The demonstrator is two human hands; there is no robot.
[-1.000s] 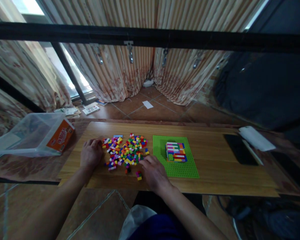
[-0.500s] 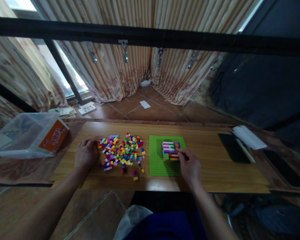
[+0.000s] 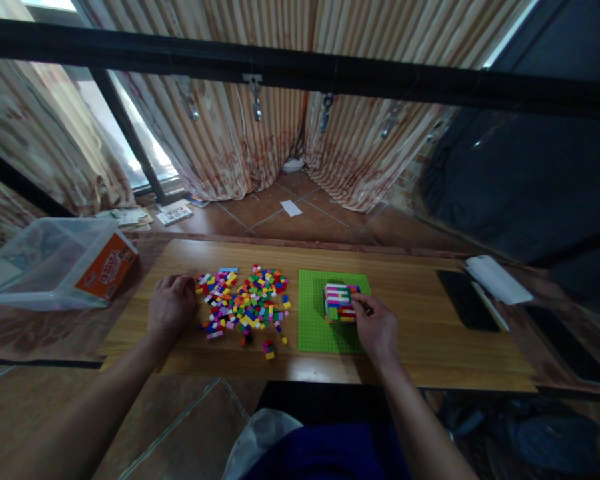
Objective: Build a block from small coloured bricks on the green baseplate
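Note:
A block of stacked toy bricks (image 3: 338,304) in many colours stands on the green baseplate (image 3: 310,327). At its right side is my right hand (image 3: 377,328), with thumb and forefinger pinched on a toy brick at the top edge; the fingertips mostly cover that brick. My left hand (image 3: 171,303) lies on the table against the left end of a pile of loose toy bricks (image 3: 253,300). Its fingers are curled, and whatever they hold, if anything, is hidden. A small cluster of joined bricks (image 3: 269,349) lies near the table's front edge.
The wooden table (image 3: 430,353) carries a dark phone-like slab (image 3: 467,300) at its right end, with a white object (image 3: 499,279) beyond. A clear plastic bin (image 3: 55,260) stands off the left end. A black bar (image 3: 300,70) with hanging clips crosses above.
The view has shifted slightly. My right hand has moved a touch left, nearer the stacked bricks. My left hand stays beside the pile.

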